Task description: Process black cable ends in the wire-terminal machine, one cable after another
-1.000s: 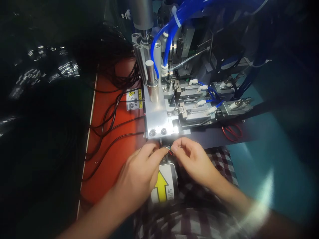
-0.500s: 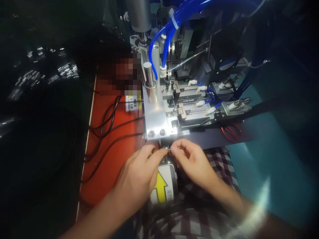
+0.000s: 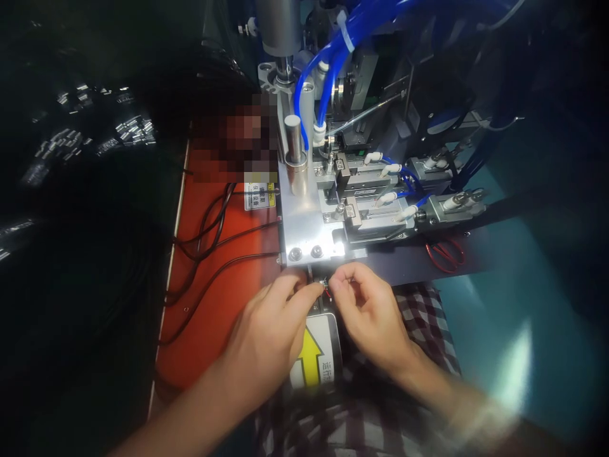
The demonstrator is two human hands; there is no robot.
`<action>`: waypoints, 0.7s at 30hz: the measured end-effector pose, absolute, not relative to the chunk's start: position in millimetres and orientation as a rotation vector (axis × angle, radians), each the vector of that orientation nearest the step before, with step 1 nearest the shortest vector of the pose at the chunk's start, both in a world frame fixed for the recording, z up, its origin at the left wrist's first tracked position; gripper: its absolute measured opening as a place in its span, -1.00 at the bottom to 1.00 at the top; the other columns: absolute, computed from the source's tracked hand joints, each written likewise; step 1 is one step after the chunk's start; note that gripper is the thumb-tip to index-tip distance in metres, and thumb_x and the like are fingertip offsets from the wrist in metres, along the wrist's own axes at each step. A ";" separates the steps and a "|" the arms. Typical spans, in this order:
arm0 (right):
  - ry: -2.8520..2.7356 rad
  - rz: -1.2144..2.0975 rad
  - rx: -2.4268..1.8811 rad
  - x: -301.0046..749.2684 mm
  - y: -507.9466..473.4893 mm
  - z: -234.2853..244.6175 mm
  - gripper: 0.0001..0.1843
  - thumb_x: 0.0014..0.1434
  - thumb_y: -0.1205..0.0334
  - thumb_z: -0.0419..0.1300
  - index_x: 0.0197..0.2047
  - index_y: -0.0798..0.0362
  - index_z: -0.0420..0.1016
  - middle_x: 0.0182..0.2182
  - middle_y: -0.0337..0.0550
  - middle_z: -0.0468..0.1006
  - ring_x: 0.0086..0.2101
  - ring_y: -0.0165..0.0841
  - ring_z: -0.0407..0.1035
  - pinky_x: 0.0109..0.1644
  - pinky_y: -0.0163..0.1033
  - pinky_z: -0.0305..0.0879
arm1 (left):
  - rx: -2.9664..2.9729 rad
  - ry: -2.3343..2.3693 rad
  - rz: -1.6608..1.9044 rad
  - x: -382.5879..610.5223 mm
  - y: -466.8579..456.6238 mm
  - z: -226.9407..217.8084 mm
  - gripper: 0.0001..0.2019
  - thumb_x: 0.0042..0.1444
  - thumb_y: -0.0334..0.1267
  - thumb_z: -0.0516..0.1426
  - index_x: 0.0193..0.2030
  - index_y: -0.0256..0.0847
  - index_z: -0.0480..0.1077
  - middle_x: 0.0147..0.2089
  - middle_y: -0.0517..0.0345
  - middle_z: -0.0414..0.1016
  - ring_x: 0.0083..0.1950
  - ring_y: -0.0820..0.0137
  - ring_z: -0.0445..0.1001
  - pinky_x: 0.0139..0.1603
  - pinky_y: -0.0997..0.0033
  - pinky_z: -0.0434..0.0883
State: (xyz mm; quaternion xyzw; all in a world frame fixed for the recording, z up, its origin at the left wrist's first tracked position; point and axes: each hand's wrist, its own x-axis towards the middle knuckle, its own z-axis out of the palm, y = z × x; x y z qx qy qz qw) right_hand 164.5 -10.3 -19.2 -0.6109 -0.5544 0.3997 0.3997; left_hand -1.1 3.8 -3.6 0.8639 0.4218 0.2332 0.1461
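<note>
Tiny metallic-looking part with thin red wire (image 3: 325, 285), near 5 o'clock of bolted silver metal plate (image 3: 304, 235) | clamped in grip of left hand (image 3: 271, 314) | grip of right hand (image 3: 373, 311): closure cannot be judged | presumed light, fragile, wire easily bent; best held by edges

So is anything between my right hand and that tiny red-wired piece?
Nothing visible. Your right hand has its fingertips beside the tiny red-wired piece, which your left hand seems to pinch; whether they touch can't be told.
</note>
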 end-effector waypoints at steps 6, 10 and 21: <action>-1.279 1.041 -1.547 155.5 -13.1 -20.7 -0.89 0.22 0.28 0.08 -0.37 0.05 0.31 -0.50 -0.29 0.33 -0.50 -0.43 0.24 -0.42 -0.32 0.21 | 2.493 1.198 0.678 -1.3 2.8 -4.6 -0.67 0.11 -0.59 -0.01 -0.06 -0.35 0.46 -0.25 -0.05 0.41 -0.32 0.33 0.47 -0.37 0.38 0.51; -1.027 1.231 -1.600 155.1 -9.7 -24.5 -0.85 0.19 0.22 0.11 -0.40 0.07 0.32 -0.54 -0.30 0.32 -0.53 -0.46 0.21 -0.46 -0.35 0.19 | 2.504 1.195 0.663 -2.6 2.1 -4.8 -0.66 0.11 -0.59 -0.01 -0.05 -0.36 0.46 -0.23 -0.06 0.41 -0.29 0.31 0.47 -0.35 0.37 0.51; -0.776 1.671 -1.508 160.6 -27.5 -19.5 -0.69 0.10 0.00 0.22 -0.38 0.11 0.38 -0.63 -0.38 0.26 -0.67 -0.56 0.10 -0.61 -0.41 0.03 | 2.441 1.233 0.656 -5.0 -0.9 -10.9 -0.67 0.16 -0.54 -0.03 -0.02 -0.26 0.44 -0.22 0.04 0.39 -0.27 0.38 0.44 -0.29 0.44 0.47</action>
